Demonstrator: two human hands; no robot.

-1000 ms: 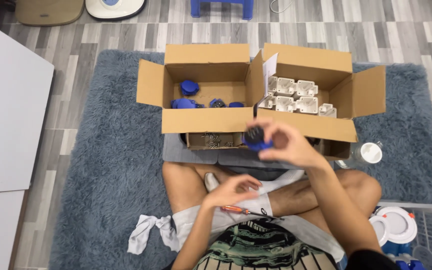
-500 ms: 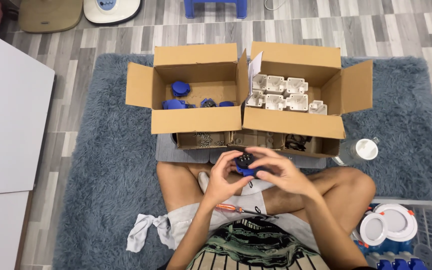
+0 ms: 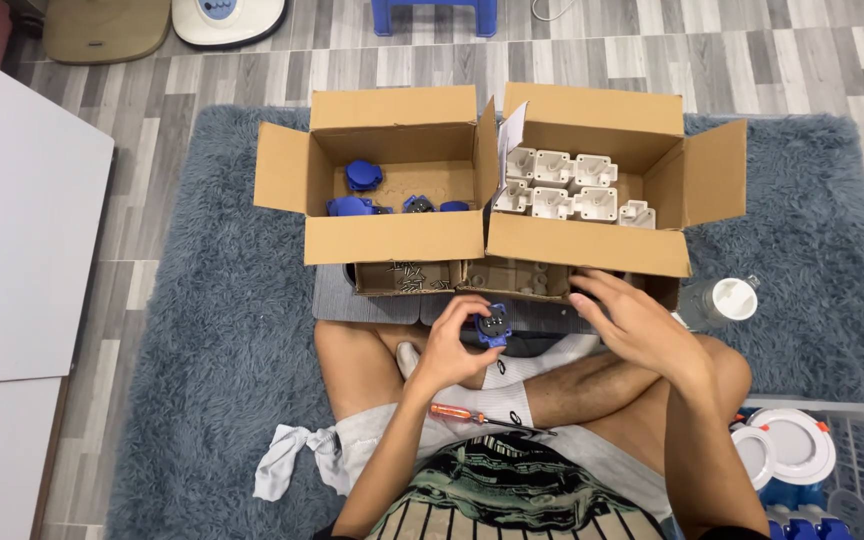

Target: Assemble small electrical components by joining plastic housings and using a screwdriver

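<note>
1. Nearest, an orange-handled screwdriver (image 3: pixel 472 415) lies across the person's lap, just below the left hand; it is best left there, within reach, until the part is ready for it.
2. The left hand (image 3: pixel 452 350) is closed around a small blue socket part (image 3: pixel 493 325), dark pin face up, above the crossed legs. A level, firm hold would stop it from turning.
3. The right hand (image 3: pixel 632 325) is open and holds nothing, fingers spread near the low tray of small pieces (image 3: pixel 512 278); picking one piece with the fingertips beats scooping.
4. Beyond, the left cardboard box (image 3: pixel 392 235) holds more blue parts, and the right box (image 3: pixel 592 245) holds white housings (image 3: pixel 567 185).
5. Both stand on the grey rug (image 3: pixel 222 330); a white-capped jar (image 3: pixel 722 302) lies to the right.
</note>
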